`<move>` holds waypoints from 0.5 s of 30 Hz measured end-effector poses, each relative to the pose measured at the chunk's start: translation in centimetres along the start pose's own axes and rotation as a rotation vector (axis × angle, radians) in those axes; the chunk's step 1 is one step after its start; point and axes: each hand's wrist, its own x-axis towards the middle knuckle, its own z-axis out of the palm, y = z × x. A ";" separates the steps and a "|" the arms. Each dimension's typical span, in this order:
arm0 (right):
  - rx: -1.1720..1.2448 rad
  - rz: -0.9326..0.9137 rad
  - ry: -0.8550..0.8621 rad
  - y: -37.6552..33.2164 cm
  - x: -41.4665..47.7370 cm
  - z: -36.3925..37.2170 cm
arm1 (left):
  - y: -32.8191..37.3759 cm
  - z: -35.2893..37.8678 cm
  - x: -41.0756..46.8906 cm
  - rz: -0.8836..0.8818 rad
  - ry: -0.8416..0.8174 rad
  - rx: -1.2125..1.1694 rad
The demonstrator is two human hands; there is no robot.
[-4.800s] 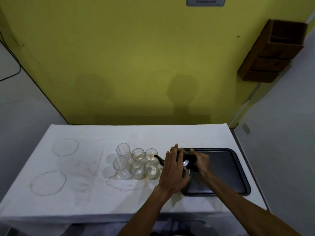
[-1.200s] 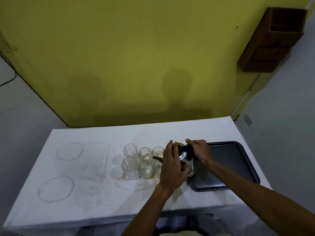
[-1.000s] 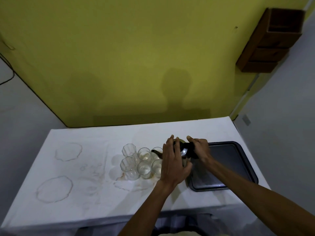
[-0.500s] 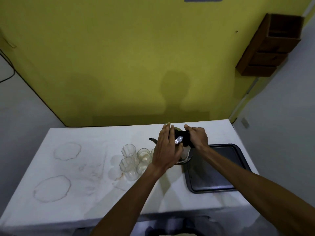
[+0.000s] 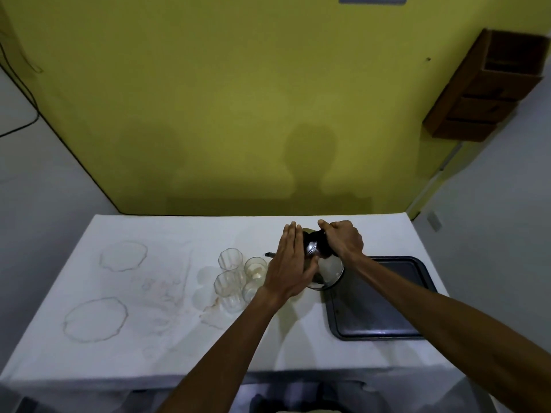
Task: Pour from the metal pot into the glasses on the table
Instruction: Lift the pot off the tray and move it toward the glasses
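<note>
The metal pot (image 5: 329, 269) is held up above the table, tipped to the left, its thin dark spout over the cluster of glasses (image 5: 235, 274). My right hand (image 5: 343, 239) grips the pot's black handle from above. My left hand (image 5: 290, 263) lies flat, fingers together, against the pot's lid and left side, and it hides the right-hand glasses. Several clear glasses stand in two rows on the white cloth; one near the spout holds pale liquid. Whether liquid is flowing cannot be seen.
A dark tray (image 5: 384, 302) lies on the table's right side, just under and right of the pot. The white tablecloth (image 5: 149, 323) carries ring stains at left and a brown spill by the glasses. A yellow wall stands behind; a wooden shelf (image 5: 489, 90) hangs upper right.
The pot has risen off the tray and swung left and back over the glasses, tipping further. Both hands moved with it; the left stays pressed on the lid.
</note>
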 end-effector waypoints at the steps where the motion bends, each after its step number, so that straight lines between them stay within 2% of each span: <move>1: -0.007 -0.005 0.004 -0.1 0.0 0.1 | -0.1 0.0 -0.1 -0.009 -0.002 -0.006; 15: -0.072 -0.019 -0.018 -0.2 0.2 0.6 | -0.3 0.1 -0.5 -0.044 -0.003 -0.033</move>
